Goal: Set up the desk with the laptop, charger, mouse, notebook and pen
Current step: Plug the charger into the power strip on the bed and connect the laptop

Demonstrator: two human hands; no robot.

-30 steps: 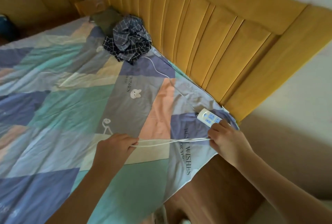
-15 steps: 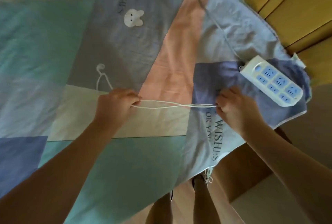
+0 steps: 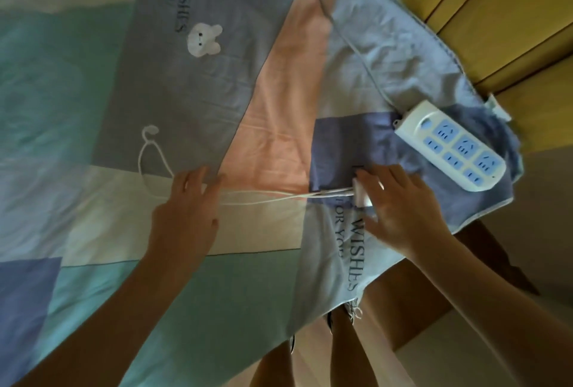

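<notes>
On bedsheet point(image 3: 93, 76): both hands spread, unclenched; right hand point(image 3: 400, 203) half hides charger point(image 3: 361, 197); left hand point(image 3: 186, 209) covers cable point(image 3: 273, 195).

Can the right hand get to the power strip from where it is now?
Probably yes. The right hand lies open over the charger plug, and the power strip sits just beyond its fingertips on the bedsheet, nothing between.

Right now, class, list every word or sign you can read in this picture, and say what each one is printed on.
"WISHES": dark print on the grey patch of the patchwork bedsheet.
"WISHES": again on the pale blue patch near the bed's corner.
"FOR YOU": partly readable beside it.
Smaller line beside the upper print: too blurred.
White plastic power strip: no readable text.
</notes>
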